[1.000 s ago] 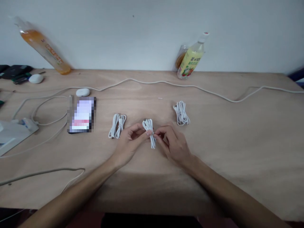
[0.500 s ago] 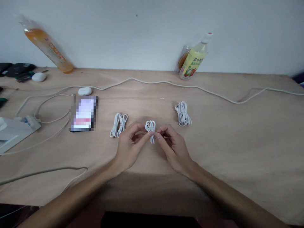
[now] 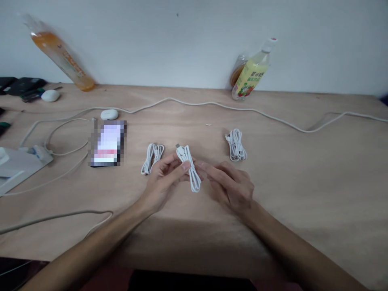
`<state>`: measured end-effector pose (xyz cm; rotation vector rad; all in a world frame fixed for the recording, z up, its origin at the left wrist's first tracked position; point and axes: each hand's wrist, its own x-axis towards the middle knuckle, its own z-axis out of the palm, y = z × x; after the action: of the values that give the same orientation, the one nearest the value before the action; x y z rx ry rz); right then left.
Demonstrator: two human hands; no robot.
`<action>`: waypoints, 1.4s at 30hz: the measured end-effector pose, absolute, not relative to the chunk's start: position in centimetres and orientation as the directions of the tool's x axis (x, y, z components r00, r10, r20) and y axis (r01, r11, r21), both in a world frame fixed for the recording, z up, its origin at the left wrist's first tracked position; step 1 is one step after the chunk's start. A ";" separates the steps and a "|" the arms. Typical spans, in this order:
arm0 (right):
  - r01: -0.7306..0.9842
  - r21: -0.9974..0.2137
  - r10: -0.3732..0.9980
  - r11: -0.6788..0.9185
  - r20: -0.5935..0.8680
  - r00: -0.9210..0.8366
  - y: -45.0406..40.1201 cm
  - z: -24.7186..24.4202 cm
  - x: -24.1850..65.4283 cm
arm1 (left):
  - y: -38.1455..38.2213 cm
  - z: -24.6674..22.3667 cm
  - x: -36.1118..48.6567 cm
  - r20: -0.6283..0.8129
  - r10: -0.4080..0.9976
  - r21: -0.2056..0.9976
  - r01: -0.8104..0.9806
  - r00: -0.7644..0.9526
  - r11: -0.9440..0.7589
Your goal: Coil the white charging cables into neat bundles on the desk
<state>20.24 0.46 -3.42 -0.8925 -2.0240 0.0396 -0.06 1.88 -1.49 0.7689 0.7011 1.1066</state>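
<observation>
My left hand (image 3: 165, 176) holds a bundled white cable (image 3: 190, 171) between thumb and fingers, its connector pointing up and left. The fingertips of my right hand (image 3: 232, 182) are at the right side of this bundle, with the index finger stretched toward it; whether they grip part of it is hard to make out. Just behind my left hand, folded white cables (image 3: 148, 159) lie on the table. Another white cable bundle (image 3: 236, 144) rests farther right, beyond my right hand.
A phone (image 3: 107, 143) and a white case (image 3: 109, 114) lie to the left. Behind, a long white cable (image 3: 212, 104) crosses the wooden table (image 3: 303, 182). An orange bottle (image 3: 60, 58) and a yellow bottle (image 3: 253, 72) lean against the wall. A white box (image 3: 24, 169) stands far left.
The held bundle has turned, so its connector and longer loops now show. My right hand has shifted slightly right and rotated, its index finger more extended.
</observation>
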 end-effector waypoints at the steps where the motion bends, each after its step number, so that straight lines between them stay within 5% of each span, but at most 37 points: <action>1: 0.567 -0.363 0.611 0.739 0.715 -0.339 0.4 -3.4 20.2 | 1.8 -1.4 0.0 -0.122 0.943 0.817 -0.508 0.310 0.272; 11: 0.441 -0.499 0.651 0.746 0.684 -0.329 -0.3 -2.8 19.9 | 1.6 -0.9 -0.3 -0.187 0.907 0.781 -0.503 0.377 0.370; 30: 0.603 -0.087 0.483 0.793 0.694 -0.535 0.5 -2.0 21.6 | 1.9 -0.6 -0.7 -0.186 0.917 0.796 -0.493 0.352 0.350; 42: 0.598 -0.088 0.470 0.797 0.712 -0.522 0.6 -2.7 21.4 | 2.0 -0.2 -0.5 -0.196 0.915 0.788 -0.498 0.352 0.361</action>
<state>21.42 0.59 -2.72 -0.7850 -2.2174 -0.2141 -0.45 2.04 -0.18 0.6963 0.7107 1.0162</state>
